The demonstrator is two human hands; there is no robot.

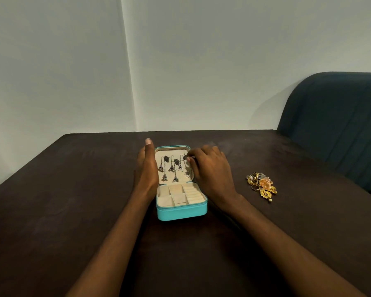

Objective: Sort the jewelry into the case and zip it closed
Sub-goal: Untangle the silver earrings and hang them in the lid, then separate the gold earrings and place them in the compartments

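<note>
A turquoise jewelry case (181, 213) lies open in the middle of the dark table. Its cream lid stands up at the back with several dark dangling earrings (171, 168) hung on it. The cream compartments in the base look bare. My left hand (146, 168) rests flat against the lid's left edge, fingers straight. At the lid's upper right, the fingertips of my right hand (210, 170) pinch a small earring (185, 157). A pile of gold and pink jewelry (262, 186) sits on the table to the right of the case.
The dark brown table (73, 211) ends at a pale wall behind the case. A dark teal upholstered chair back (338, 125) stands at the right rear corner.
</note>
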